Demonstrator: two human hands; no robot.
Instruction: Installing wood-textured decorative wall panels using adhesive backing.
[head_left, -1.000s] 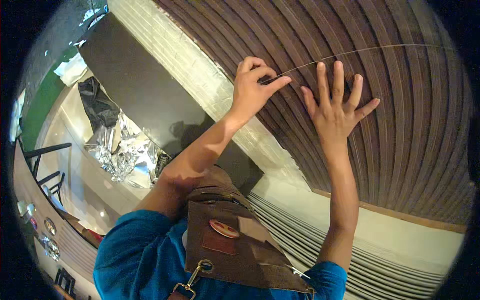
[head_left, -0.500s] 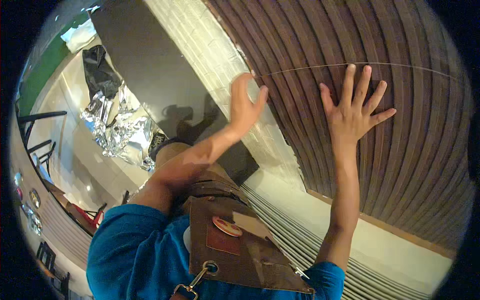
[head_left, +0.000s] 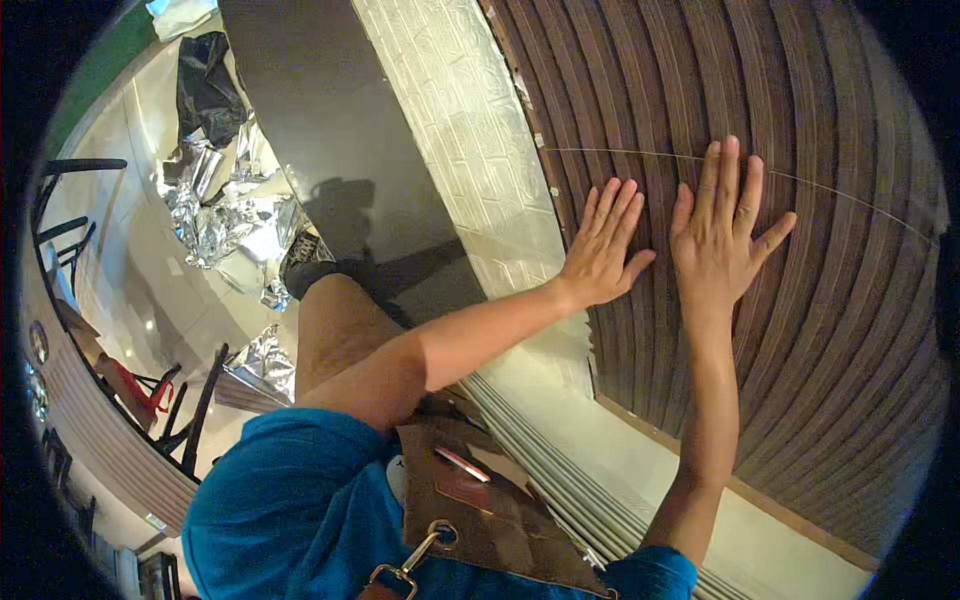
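Both my palms lie against a dark brown, ribbed wall panel. My left hand rests near the panel's left edge, its fingers stretched and pointing up. To its right, my right hand presses flat with the fingers spread. Neither holds anything. A thin pale line runs across the ribs, passing at the height of my right fingertips. Beside the panel stands a strip of white brick-patterned wall covering, with small pale flecks along the seam between them.
A smooth dark grey surface adjoins the white strip. Crumpled silver foil and a black plastic bag lie on the tiled floor at left. Dark chair legs stand at lower left. Pale ribbed material runs below the panel.
My left hand has moved right, from the white strip's edge onto the brown panel, and now lies flat. My right hand stays on the panel, its fingers closer together. The view has shifted.
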